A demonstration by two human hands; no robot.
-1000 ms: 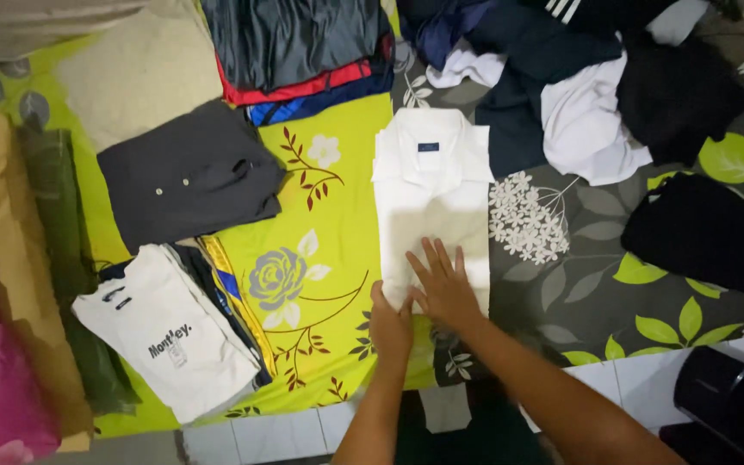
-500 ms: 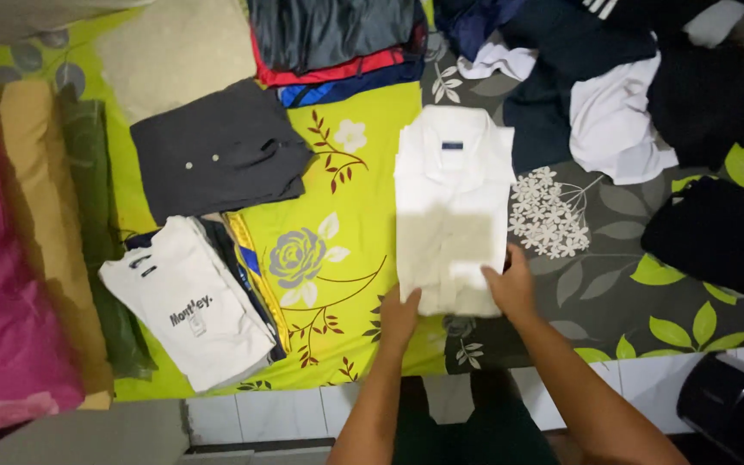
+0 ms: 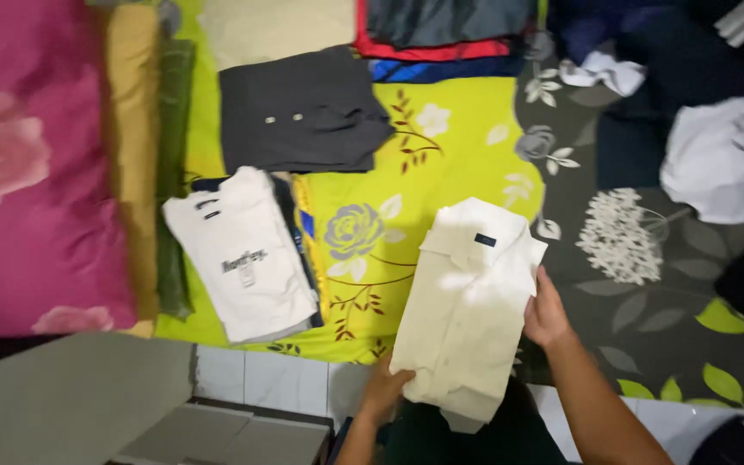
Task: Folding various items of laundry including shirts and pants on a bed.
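Head view: both hands, left hand [image 3: 387, 387] and right hand [image 3: 547, 314], grip the folded cream shirt [image 3: 467, 306], lifted mid-transfer; next needs a square set-down on a stack.

Both forearms are bare, with no sleeves, watch or rings showing on the left hand [image 3: 383, 390] or the right hand [image 3: 547, 313]. Near the bottom edge, dark green clothing [image 3: 475, 435] covers the lap.

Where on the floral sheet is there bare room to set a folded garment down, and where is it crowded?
One bare patch is the yellow-green area, bordered by the dark grey shirt, the printed white shirt and the cream shirt held by both hands. Another is the grey floral area right of the right hand. The loose pile crowds the upper right.
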